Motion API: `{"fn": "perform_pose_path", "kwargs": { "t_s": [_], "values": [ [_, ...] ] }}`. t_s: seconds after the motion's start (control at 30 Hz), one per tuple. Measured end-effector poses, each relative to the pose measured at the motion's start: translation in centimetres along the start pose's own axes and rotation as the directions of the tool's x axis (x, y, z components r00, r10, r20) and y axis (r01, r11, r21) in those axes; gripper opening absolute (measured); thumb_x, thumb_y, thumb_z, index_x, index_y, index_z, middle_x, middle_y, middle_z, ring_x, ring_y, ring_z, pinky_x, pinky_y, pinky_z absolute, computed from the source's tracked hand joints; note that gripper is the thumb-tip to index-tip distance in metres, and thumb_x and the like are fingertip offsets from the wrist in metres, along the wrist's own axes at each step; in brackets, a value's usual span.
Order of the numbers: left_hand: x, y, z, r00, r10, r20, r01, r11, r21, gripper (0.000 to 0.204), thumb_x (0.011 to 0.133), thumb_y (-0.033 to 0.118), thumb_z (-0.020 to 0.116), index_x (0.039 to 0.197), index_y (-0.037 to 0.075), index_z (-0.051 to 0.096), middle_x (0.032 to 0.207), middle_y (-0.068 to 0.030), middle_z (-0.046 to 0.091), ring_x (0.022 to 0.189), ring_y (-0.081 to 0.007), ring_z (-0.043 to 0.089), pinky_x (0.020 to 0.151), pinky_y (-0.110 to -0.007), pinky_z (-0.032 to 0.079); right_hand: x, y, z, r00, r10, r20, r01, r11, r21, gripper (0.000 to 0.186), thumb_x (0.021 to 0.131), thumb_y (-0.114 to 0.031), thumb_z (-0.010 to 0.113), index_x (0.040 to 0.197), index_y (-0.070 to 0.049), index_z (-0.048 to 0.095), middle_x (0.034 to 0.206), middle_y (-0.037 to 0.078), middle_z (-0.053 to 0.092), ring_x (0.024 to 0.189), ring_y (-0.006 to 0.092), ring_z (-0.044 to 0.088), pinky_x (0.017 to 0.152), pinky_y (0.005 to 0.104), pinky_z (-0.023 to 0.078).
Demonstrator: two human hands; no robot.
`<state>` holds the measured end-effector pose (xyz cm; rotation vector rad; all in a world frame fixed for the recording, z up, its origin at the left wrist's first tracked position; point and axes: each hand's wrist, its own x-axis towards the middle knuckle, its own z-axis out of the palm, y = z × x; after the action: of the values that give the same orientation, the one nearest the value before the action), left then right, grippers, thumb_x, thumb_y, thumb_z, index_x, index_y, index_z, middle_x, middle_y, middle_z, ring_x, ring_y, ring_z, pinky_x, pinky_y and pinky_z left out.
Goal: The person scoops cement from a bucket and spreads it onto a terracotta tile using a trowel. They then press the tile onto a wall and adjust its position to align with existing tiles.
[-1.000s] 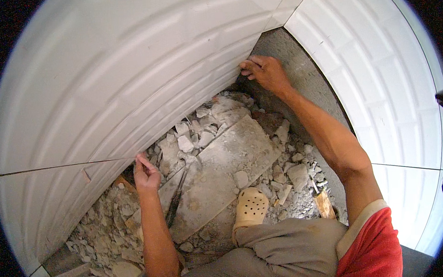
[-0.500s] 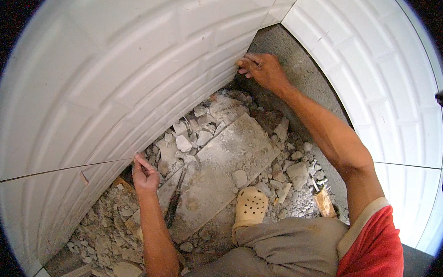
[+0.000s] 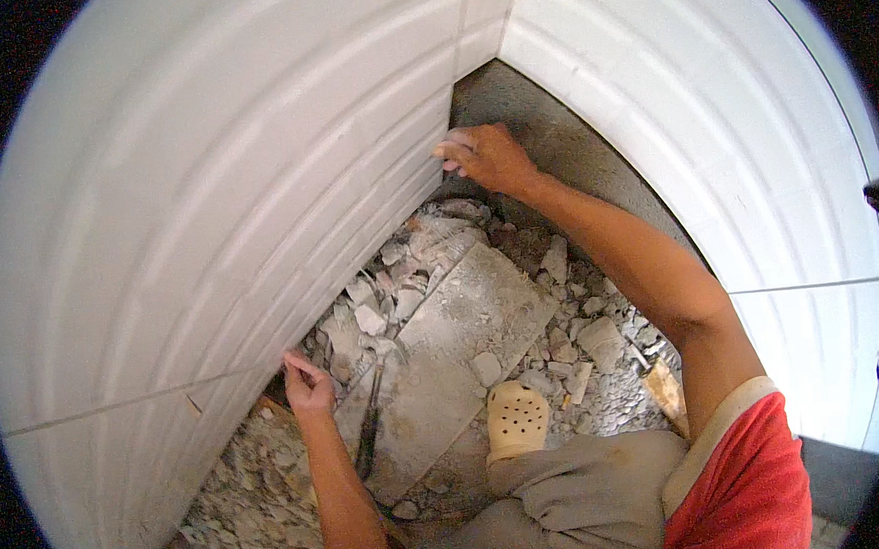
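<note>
A large white tile [image 3: 287, 203] with a raised brick pattern covers the wall on my left. My left hand [image 3: 309, 386] pinches its lower edge, close to the joint with the neighbouring tile [image 3: 122, 480]. Farther off, near the corner, my right hand [image 3: 490, 158] grips the tile's right edge with curled fingers; some fingertips are hidden against it. Beside my left forearm, a hammer [image 3: 370, 427] with a dark handle lies on a dusty flat slab [image 3: 462, 323].
Broken rubble [image 3: 262, 483] covers the floor around the slab. Bare grey cement [image 3: 551, 120] shows below the white tiles of the right wall [image 3: 669, 103]. A wooden-handled tool [image 3: 666, 394] lies at the right, near my knee. My cream clog [image 3: 518, 418] rests at the slab's edge.
The view has shifted, so the corner and my right hand appear farther left, and my left hand appears lower. Both hands stay at the tile's edges.
</note>
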<state>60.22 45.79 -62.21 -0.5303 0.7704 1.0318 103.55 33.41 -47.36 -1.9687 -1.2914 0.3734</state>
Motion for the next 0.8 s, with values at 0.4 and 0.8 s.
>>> {"fn": "perform_pose_path", "kwargs": {
  "t_s": [0.4,0.8],
  "values": [
    [1.1,1.7,0.1,0.998,-0.028,-0.048,0.034,0.993,0.114,0.039,0.1,0.016,0.058,0.132,-0.005,0.054,0.114,-0.0089,0.068,0.095,-0.0161,0.068,0.072,-0.024,0.064,-0.6,0.8,0.5,0.99,-0.024,-0.142,0.035,0.997,0.072,0.042,0.089,-0.043,0.066,0.079,-0.002,0.064,0.073,0.02,0.063,0.07,0.0398,0.063,0.065,0.0467,0.048],
    [4.2,2.2,-3.7,0.91,0.308,0.277,-0.411,0.586,0.698,0.018,0.097,0.005,0.056,0.112,-0.004,0.062,0.105,-0.0121,0.068,0.098,-0.0208,0.066,0.087,-0.027,0.057,-0.2,2.4,1.1,0.989,0.14,0.044,-0.147,0.937,0.318,0.033,0.101,-0.027,0.056,0.112,0.002,0.067,0.105,0.012,0.071,0.093,0.0206,0.071,0.076,0.0321,0.059]
  ]
}}
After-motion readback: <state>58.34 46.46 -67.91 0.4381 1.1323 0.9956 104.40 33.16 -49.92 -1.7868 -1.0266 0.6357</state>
